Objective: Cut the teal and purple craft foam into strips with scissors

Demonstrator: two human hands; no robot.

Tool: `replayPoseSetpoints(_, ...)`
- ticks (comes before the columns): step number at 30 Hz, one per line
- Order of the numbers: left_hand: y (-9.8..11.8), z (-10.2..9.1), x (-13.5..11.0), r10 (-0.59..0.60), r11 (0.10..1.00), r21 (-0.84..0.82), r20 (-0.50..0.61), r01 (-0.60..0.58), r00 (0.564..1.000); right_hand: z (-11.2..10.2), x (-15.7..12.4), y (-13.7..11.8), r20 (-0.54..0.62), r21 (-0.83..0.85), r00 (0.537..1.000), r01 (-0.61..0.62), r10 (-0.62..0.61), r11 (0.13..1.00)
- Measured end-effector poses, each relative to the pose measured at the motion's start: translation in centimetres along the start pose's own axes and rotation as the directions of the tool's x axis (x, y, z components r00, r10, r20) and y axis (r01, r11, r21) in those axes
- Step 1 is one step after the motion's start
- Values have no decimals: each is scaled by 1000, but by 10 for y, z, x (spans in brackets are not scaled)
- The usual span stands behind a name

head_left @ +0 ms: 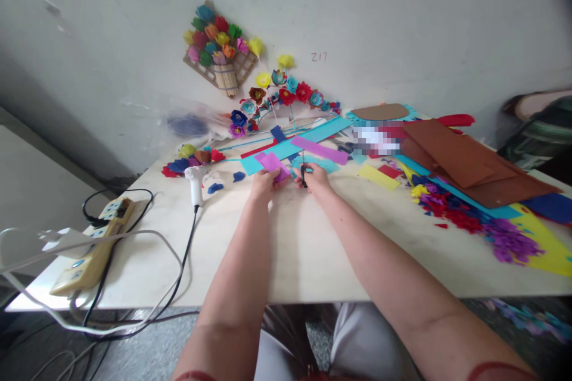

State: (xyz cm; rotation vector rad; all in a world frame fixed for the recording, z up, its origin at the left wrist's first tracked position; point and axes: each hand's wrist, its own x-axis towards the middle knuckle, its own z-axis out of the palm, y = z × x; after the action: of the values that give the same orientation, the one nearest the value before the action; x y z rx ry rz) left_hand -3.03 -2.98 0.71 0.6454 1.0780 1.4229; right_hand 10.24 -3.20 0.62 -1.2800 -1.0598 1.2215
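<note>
My left hand (265, 183) grips a small piece of purple paper (274, 165) over the middle of the table. Close on its right, my right hand (318, 178) is closed around black-handled scissors (304, 174), whose blades point away from me, toward the wall. The scissors are apart from the purple paper. Just beyond both hands lie a longer purple paper strip (320, 150), a long turquoise strip (297, 144) and crumpled turquoise pieces.
A white glue gun (195, 186) stands left of my hands, its cord running to a power strip (96, 244). Colourful paper flowers (286, 95) line the wall. On the right are brown sheets (473, 158), paper scraps (456, 211) and a yellow strip (378, 177).
</note>
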Motion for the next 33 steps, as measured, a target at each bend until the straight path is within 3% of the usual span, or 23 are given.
replayPoseSetpoints(4, 0, -3, 5, 37, 992, -123, -15, -39, 999, -8, -4, -5, 120, -12, 993, -14, 15, 1000)
replayPoseSetpoints(12, -2, -6, 7, 83, 981, -179, 27, -76, 996, -21, -5, -7, 233, -10, 971, -52, 53, 999)
replayPoseSetpoints(24, 6, -8, 12, -18, 913, -409, -32, 4, 999, -26, -5, -8, 304, -87, 946, -94, 117, 992)
replayPoseSetpoints(33, 4, -15, 21, -41, 873, -484, 26, 49, 999, -30, -4, -6, 397, -77, 914, -63, 89, 995)
